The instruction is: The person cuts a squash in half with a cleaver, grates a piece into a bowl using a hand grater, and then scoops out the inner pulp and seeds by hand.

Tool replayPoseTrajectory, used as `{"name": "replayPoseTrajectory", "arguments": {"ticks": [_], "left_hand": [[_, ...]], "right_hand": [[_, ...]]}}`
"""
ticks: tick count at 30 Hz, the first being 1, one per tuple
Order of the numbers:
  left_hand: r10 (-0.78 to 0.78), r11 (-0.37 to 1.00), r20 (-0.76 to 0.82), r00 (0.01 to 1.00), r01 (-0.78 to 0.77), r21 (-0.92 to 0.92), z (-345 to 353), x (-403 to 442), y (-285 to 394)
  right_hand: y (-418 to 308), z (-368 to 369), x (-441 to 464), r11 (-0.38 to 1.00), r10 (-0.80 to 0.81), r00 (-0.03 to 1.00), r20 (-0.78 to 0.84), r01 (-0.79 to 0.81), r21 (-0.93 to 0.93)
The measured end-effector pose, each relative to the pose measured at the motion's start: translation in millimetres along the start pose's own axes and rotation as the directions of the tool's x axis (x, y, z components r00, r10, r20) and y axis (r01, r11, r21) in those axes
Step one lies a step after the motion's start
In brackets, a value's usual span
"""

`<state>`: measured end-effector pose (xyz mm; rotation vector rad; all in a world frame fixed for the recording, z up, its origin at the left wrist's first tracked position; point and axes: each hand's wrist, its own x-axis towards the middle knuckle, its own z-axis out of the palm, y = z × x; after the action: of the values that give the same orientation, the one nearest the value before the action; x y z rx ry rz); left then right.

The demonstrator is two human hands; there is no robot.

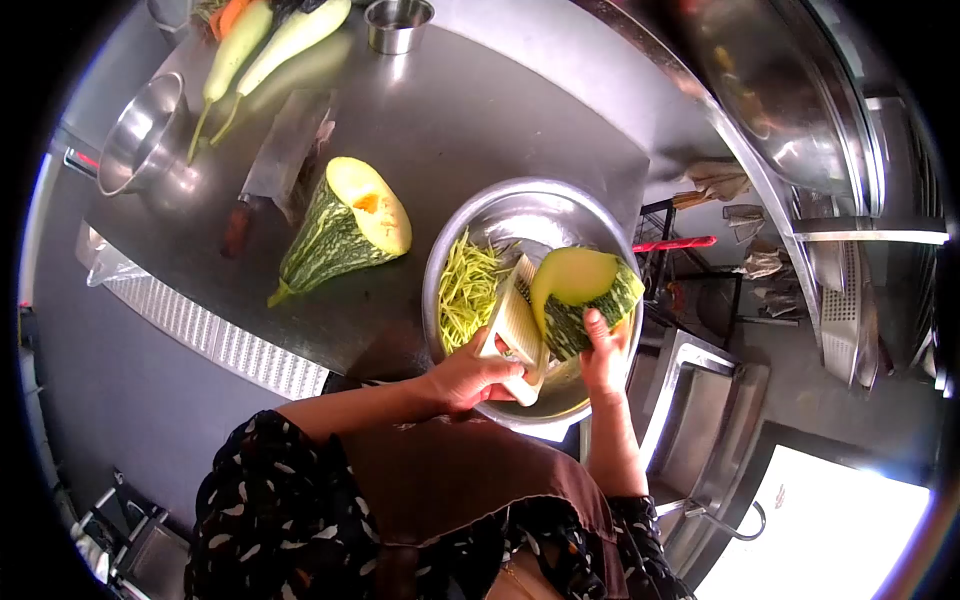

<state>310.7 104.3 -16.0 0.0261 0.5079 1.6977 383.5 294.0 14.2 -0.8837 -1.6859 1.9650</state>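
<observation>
A large metal bowl [455,222] stands at the table's right end, with green-yellow shreds [465,295] heaped on its left side. My left hand [478,372] grips the lower end of a pale grater [518,325], which is tilted inside the bowl. In my right hand [602,355] is a cut piece of green-skinned squash [580,285], held over the bowl against or close beside the grater's right side. The other squash piece [345,225] lies left of the bowl, its cut face up.
A cleaver [275,160] lies left of the squash piece. Farther back are a metal bowl [145,135], pale long vegetables [290,45] and a small metal cup [398,28]. A sink [700,410] is at the right, below a shelf [760,160] with pans.
</observation>
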Motion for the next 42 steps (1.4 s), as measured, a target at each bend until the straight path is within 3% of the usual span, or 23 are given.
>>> {"name": "replayPoseTrajectory", "arguments": {"ticks": [1,3,6,9,11,13,15,16,19,23,27,29,31,33,34,35,37,38,40,41,42], "left_hand": [[0.007,1.0,-0.048,0.999,-0.007,0.013,0.7,-0.9,-2.4],[0.005,1.0,-0.021,1.0,-0.006,-0.024,-8.4,3.4,-9.0],[0.005,1.0,-0.042,0.999,-0.006,-0.026,-12.0,4.1,-11.7],[0.015,0.999,-0.05,0.999,-0.017,-0.036,-15.9,5.3,-14.1],[0.004,0.999,-0.046,0.999,-0.006,-0.033,-19.2,6.1,-14.9],[0.0,0.999,-0.067,0.998,-0.003,-0.043,-17.4,4.5,-11.5],[-0.008,0.999,-0.088,0.996,0.003,-0.052,-18.2,3.7,-10.7],[-0.003,0.997,-0.083,0.997,-0.004,-0.081,-20.1,4.2,-11.9],[0.006,0.995,-0.093,0.996,-0.016,-0.101,-23.0,5.3,-17.1],[0.011,0.998,-0.104,0.995,-0.017,-0.06,-20.8,3.7,-13.1],[0.02,0.999,-0.072,0.997,-0.022,-0.029,-23.2,4.0,-11.1],[-0.081,0.969,-0.209,0.975,0.126,0.211,-16.0,-2.1,1.7],[-0.081,0.968,-0.241,0.967,0.134,0.211,-15.6,-0.1,-2.7],[0.152,0.936,-0.033,0.988,-0.133,0.326,-36.7,5.7,-33.0],[0.111,0.94,-0.104,0.988,-0.071,0.333,-33.4,3.9,-28.5],[0.113,0.939,-0.109,0.988,-0.07,0.336,-27.6,-0.9,-23.7],[0.053,0.973,-0.121,0.991,-0.024,0.23,-19.1,-6.6,-14.1],[0.16,0.951,-0.028,0.987,-0.146,0.272,-36.4,0.6,-30.1],[0.097,0.964,-0.098,0.99,-0.069,0.256,-30.3,-1.7,-18.8],[0.047,0.969,-0.158,0.986,-0.007,0.245,-27.0,-2.1,-11.7],[0.056,0.975,-0.165,0.985,-0.019,0.221,-25.8,-3.2,-8.8]], "right_hand": [[5.9,1.1,-0.6,0.988,-0.051,0.998,0.03,0.055,-0.143],[16.0,5.3,-2.5,0.978,-0.122,0.992,-0.01,0.118,-0.173],[17.4,10.6,0.1,0.986,-0.123,0.988,-0.097,0.11,-0.129],[12.5,15.0,3.9,0.973,-0.117,0.982,-0.148,0.083,-0.215],[8.7,21.7,2.3,0.899,-0.201,0.974,-0.101,0.142,-0.415],[19.9,18.9,-0.8,0.89,-0.193,0.967,-0.167,0.101,-0.445],[23.3,20.8,-8.9,0.891,-0.235,0.972,0.007,0.218,-0.398],[27.4,17.8,-8.3,0.732,-0.337,0.936,0.101,0.327,-0.598],[31.8,21.8,-5.7,0.759,-0.267,0.961,0.075,0.258,-0.598],[16.4,28.2,1.5,0.9,-0.146,0.986,0.085,0.168,-0.403],[-9.8,27.8,-22.7,0.875,-0.08,0.993,0.082,0.11,-0.471],[-32.5,33.4,-45.0,0.917,-0.04,0.988,0.151,0.096,-0.387],[-36.8,44.3,-42.4,0.866,-0.13,0.98,0.149,0.185,-0.465],[25.7,33.0,-13.4,0.893,-0.192,0.978,-0.084,0.139,-0.428],[54.5,17.8,13.7,0.921,-0.08,0.996,-0.05,0.055,-0.386],[61.9,19.8,37.1,0.896,-0.132,0.988,-0.083,0.083,-0.436],[53.5,24.7,35.2,0.875,-0.071,0.996,-0.062,0.032,-0.484],[41.8,26.5,24.6,0.88,-0.054,0.998,-0.024,0.036,-0.474],[-8.2,37.2,-18.0,0.932,0.042,0.998,0.035,-0.027,-0.362],[-24.1,36.5,-31.4,0.973,-0.03,0.975,0.219,0.079,-0.216],[-32.0,47.1,-36.0,0.942,-0.104,0.963,0.249,0.176,-0.287]]}}
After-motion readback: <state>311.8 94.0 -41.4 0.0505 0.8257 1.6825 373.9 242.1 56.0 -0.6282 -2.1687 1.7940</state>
